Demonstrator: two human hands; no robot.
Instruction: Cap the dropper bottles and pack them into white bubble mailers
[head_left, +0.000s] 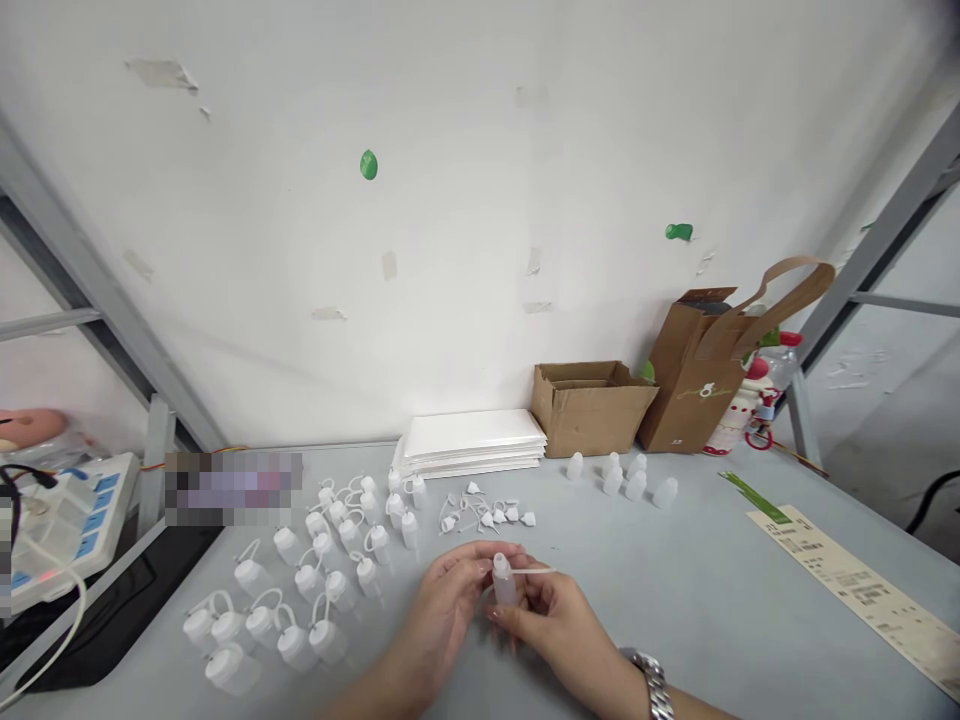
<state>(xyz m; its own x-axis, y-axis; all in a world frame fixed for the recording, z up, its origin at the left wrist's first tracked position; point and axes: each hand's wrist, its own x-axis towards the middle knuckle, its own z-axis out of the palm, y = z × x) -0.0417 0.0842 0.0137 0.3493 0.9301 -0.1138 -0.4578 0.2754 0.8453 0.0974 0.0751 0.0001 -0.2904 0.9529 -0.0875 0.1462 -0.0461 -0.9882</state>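
Note:
Between my two hands, above the grey table, a small translucent squeeze bottle (505, 588) stands nearly upright. My right hand (559, 612) is closed around its right side and front. From the left, my left hand (450, 592) is closed on it, the thumb near the neck. A thin white strap (534, 571) sticks out to the right by the bottle's neck; its other end is hidden by my fingers. Behind my hands lie several loose white caps with straps (487, 517). To the left are many capped bottles with looped straps (322, 548).
Several bottles without straps (636, 484) stand back right. Behind are a stack of white envelopes (472, 440), a cardboard box (596, 415) and a brown paper bag (690, 385). A printed paper strip (862, 580) lies right; a black mat (142, 600) and a white power strip (101, 505) are left.

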